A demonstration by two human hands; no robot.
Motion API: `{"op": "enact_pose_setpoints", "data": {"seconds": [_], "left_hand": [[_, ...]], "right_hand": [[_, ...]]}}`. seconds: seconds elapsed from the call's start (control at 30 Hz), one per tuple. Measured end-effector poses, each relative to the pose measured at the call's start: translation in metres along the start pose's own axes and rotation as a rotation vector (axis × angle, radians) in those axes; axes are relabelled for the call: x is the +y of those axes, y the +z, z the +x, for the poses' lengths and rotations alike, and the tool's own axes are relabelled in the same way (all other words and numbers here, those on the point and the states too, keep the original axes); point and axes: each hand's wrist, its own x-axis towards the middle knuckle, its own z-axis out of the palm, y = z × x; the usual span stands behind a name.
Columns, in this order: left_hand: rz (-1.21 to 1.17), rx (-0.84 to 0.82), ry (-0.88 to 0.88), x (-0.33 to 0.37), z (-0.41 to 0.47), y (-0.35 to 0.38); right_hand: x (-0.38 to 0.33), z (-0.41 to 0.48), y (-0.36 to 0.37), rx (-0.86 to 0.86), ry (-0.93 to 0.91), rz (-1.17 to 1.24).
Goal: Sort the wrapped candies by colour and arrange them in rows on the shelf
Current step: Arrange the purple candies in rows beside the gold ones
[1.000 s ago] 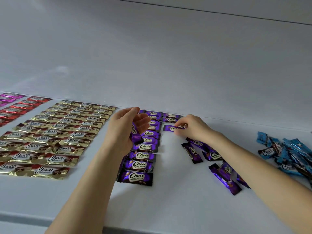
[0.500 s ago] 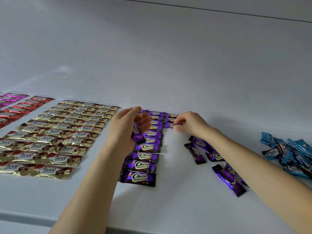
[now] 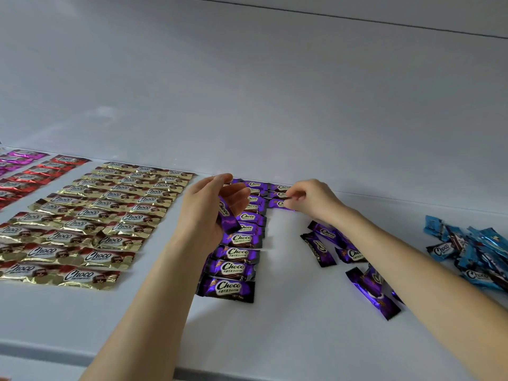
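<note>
Left hand (image 3: 214, 207): raised just over the shelf (image 3: 275, 339), palm turned right. Its fingers are curled round the spare purple candy (image 3: 226, 217), which stands on end in the palm, above the back half of the long purple column (image 3: 233, 254).

Right hand (image 3: 313, 200): thumb and forefinger pinch the right end of the placed purple candy (image 3: 275, 204). That one lies flat near the shelf's back edge. It is the nearest of three in the short purple column (image 3: 279, 189), which sits just right of the long one.

The long purple column runs single file from the back edge toward the front edge, labels up, each wrapper touching the next.

Loose purple candies (image 3: 319, 248): a handful right of centre, at mixed angles, beside and under the right forearm. Some are partly hidden by it.

Blue candies (image 3: 472, 251): an unsorted heap at the far right of the shelf, well apart from the purple.

Gold candies (image 3: 90, 215): three columns left of the left hand, running from the back edge toward the front, labels up.

Red candies (image 3: 38, 174): one column left of the gold. Magenta candies (image 3: 16, 158): far left at the back, cut off by the frame.

The shelf surface and the back wall (image 3: 247, 92) are both plain white.
</note>
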Motion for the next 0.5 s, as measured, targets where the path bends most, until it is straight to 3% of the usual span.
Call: {"op": "enact_pose_setpoints", "data": {"seconds": [0.07, 0.13, 0.2, 0.3, 0.5], "left_hand": [[-0.07, -0.002, 0.006, -0.001, 0.0, 0.002], [-0.139, -0.014, 0.032, -0.002, 0.0, 0.005], [-0.168, -0.041, 0.079, -0.004, -0.001, 0.007], [-0.143, -0.091, 0.144, -0.008, -0.003, 0.008], [-0.018, -0.157, 0.165, -0.009, -0.006, 0.007]], "right_hand": [[-0.009, -0.006, -0.005, 0.137, -0.033, 0.118], [-0.026, -0.022, -0.012, 0.163, -0.074, 0.316], [-0.049, -0.045, -0.017, 0.01, -0.108, 0.512], [-0.079, -0.073, -0.018, -0.214, -0.166, 0.586], [-0.088, -0.078, -0.012, -0.188, -0.155, 0.665]]}}
